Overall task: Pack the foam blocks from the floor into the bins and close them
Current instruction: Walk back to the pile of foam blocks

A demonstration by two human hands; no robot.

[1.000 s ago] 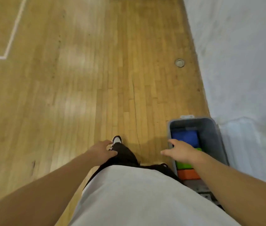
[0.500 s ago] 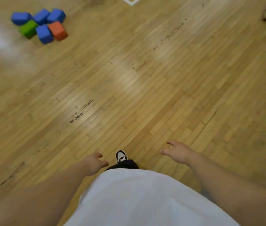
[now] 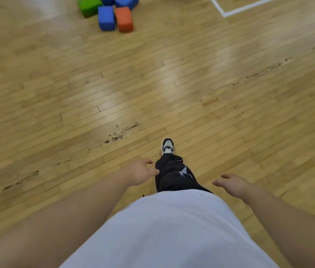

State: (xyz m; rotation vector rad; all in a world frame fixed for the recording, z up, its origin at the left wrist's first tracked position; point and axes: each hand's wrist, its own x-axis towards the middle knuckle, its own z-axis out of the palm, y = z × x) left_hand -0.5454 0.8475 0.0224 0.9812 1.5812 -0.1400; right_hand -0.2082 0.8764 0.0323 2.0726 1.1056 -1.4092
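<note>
Foam blocks lie in a tight cluster on the wooden floor, far ahead of the person and well apart from both hands. They are soft-edged bricks in plain, matte colours. A green one lies at the left of the cluster. A blue one sits nearest, with an orange-red one touching its right side. More blue ones are packed behind these, cut off by the top of the view. To the right of the cluster, a painted white line turns a corner on the boards.

The left hand hangs just beside the dark trouser leg. Its grip is loose — fingers lightly curled, nothing in them. The right hand is held out on the other side of the leg, its grip slack too, fingers relaxed and slightly apart, holding nothing.

A black-and-white shoe is planted forward on the floor, pointing roughly toward the blocks. A white shirt fills the bottom of the view. Dark scuff marks streak the boards between the shoe and the cluster.
</note>
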